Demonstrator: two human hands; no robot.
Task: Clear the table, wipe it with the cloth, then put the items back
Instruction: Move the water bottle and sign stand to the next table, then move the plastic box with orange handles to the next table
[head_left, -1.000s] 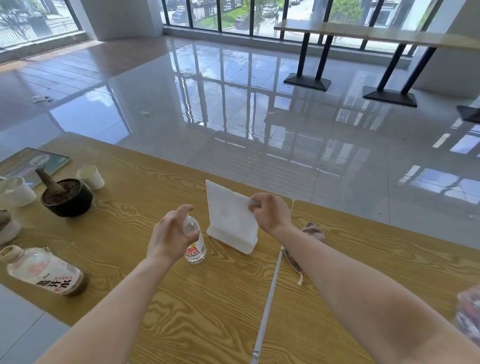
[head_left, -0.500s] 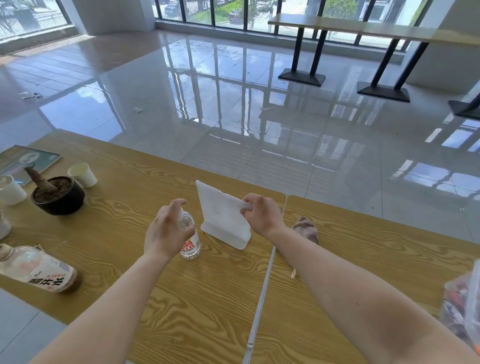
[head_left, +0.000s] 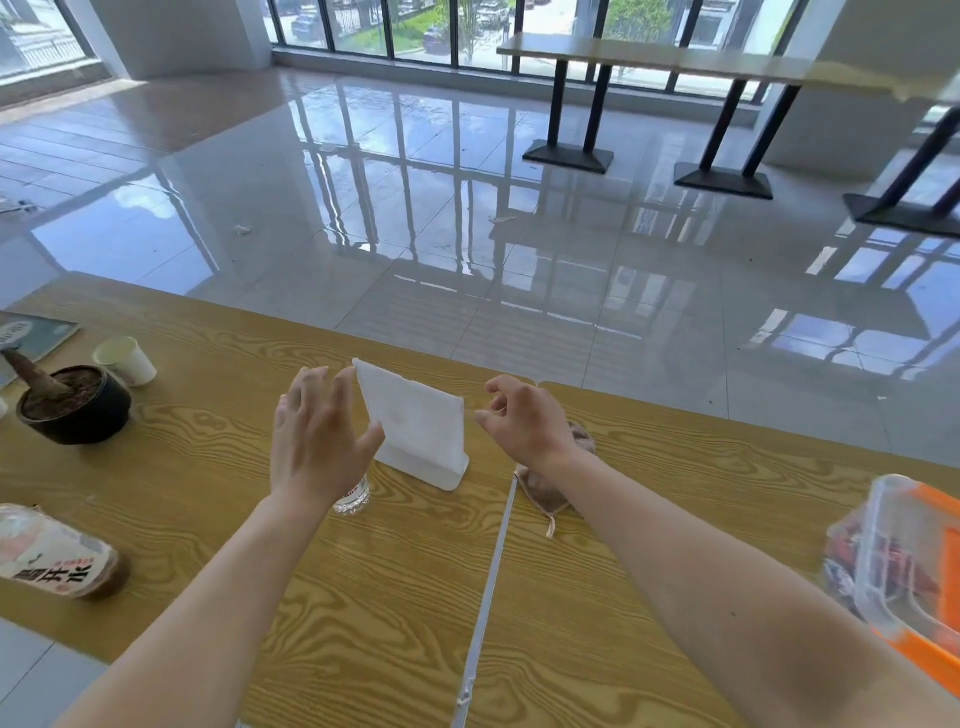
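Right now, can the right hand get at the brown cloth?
Probably yes. The right hand holds nothing and hovers right by the cloth, which lies on the table beside the white stand; nothing covers it.

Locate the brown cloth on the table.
Head view: crumpled brown cloth lies on the wooden table, right of the white upright stand, partly under the right forearm.

Left hand (head_left: 317, 441) has let go of the small bottle (head_left: 356, 496): fingers now spread and straight, hand raised, bottle standing alone on the table and mostly hidden behind the wrist. Right hand (head_left: 524, 421) has released the top corner of the white stand (head_left: 415, 426); it now sits just right of the stand, apart from it, fingers loosely curled, holding nothing.
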